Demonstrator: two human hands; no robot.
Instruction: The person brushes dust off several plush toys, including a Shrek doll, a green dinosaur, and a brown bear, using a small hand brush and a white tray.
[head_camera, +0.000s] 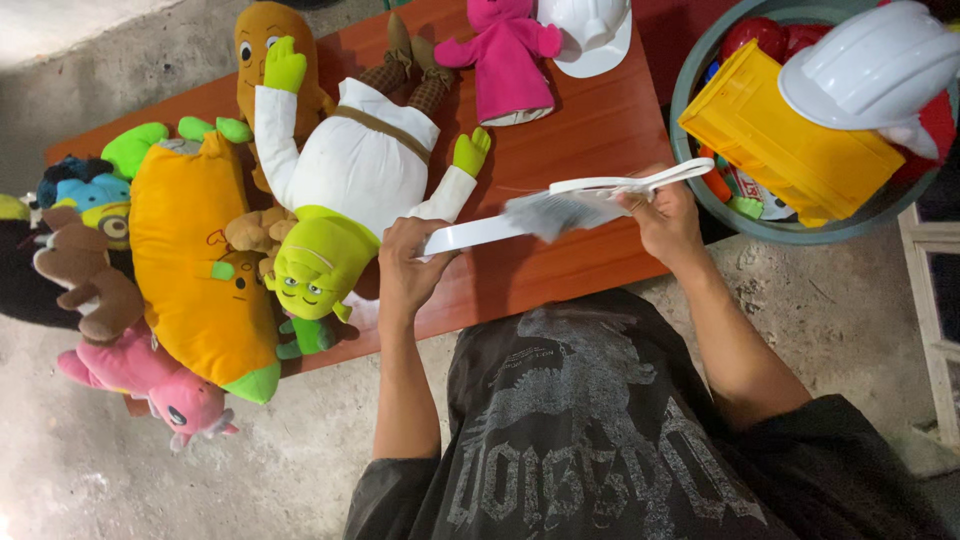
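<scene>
Rough concrete floor (250, 470) is seen around a low red-brown counter (590, 130), with a dark printed shirt nearest the camera. Just beyond it, a long white brush (560, 210) is held level over the counter's near edge, between both hands. The left hand (405, 270) is closed on the flat end, fingers (420, 235) curled over it; the right hand (665, 215) is pinched on the looped handle, grey bristles blurred between the two. Just left of the brush a green ogre doll (340, 190) in a white shirt is laid head toward the camera, beside an orange plush (195, 260) and a pink plush (150, 380). Farther off, a magenta puppet (505, 55) and a white helmet (590, 35) are set. A grey tub (700, 60) with a yellow crate (790, 135) stands at right. Since the toys are crowded to the edge, a wide sweep could likely knock one onto the floor.
</scene>
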